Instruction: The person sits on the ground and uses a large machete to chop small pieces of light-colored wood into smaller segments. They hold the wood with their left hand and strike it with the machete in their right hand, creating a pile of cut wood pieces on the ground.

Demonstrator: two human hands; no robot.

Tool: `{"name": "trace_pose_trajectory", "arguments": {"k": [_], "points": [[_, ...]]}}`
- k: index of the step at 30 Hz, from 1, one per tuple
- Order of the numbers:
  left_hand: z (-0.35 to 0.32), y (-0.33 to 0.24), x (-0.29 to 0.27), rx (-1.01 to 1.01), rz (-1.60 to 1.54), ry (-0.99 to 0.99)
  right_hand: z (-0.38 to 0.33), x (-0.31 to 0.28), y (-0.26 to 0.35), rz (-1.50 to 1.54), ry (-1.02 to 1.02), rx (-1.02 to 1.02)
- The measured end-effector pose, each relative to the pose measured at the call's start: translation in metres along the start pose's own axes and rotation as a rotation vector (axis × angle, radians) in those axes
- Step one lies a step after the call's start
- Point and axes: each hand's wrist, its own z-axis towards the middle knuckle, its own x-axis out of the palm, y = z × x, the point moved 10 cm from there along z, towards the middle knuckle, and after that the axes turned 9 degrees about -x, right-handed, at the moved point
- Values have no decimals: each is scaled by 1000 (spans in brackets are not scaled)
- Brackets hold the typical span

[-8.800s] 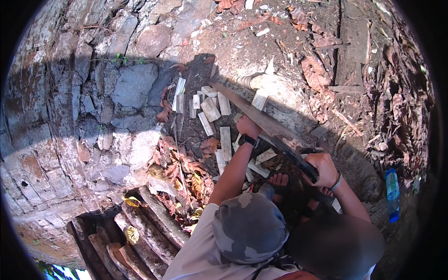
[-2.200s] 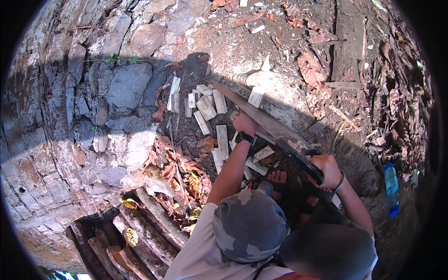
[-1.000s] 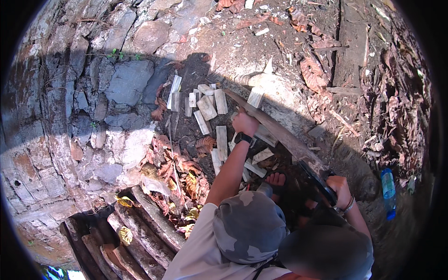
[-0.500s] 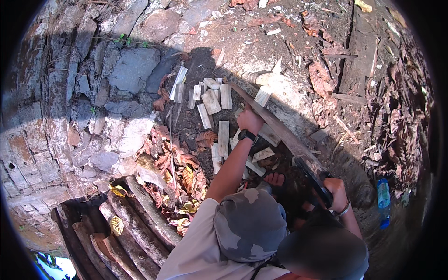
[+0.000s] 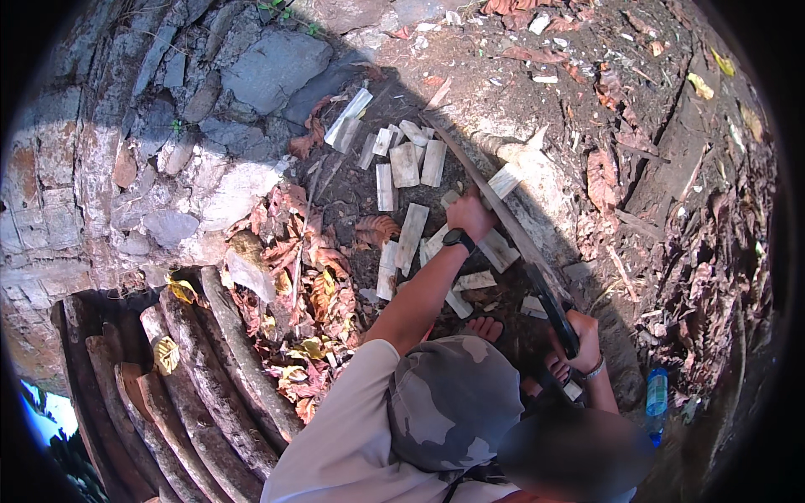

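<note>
My right hand (image 5: pixel 584 342) is closed round the near end of a long tool with a black handle (image 5: pixel 551 308) and a narrow brown blade (image 5: pixel 513 225). The blade slants up and left across the ground; I cannot tell if it is a saw or a machete. Beside the blade's left side, my left hand (image 5: pixel 472 216) is closed; whatever it grips is hidden. A dark watch (image 5: pixel 457 237) is on my left wrist. Cut wood blocks (image 5: pixel 412 235) lie around that hand, and more wood blocks (image 5: pixel 405 165) are scattered beyond it.
Round poles (image 5: pixel 220 369) lie side by side at lower left. A stone surface (image 5: pixel 272 71) covers the upper left. Dry leaves (image 5: pixel 323 293) lie between poles and blocks. At right is a plastic bottle (image 5: pixel 656 392). A sandalled foot (image 5: pixel 486 327) is below the blocks.
The whole view has shifted and turned. Against the ground, my right hand and the blade have slid a little away from me, while my left hand has hardly moved.
</note>
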Motion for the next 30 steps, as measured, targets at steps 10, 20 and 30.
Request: {"name": "trace_pose_trajectory", "arguments": {"k": [10, 20, 30], "points": [[0, 4, 6, 51, -84, 0, -105, -9, -8, 66, -69, 60], [1, 6, 1, 17, -72, 53, -29, -9, -2, -67, 45, 83], [-16, -11, 1, 133, -98, 70, -97, 11, -46, 175, -189, 195]]}}
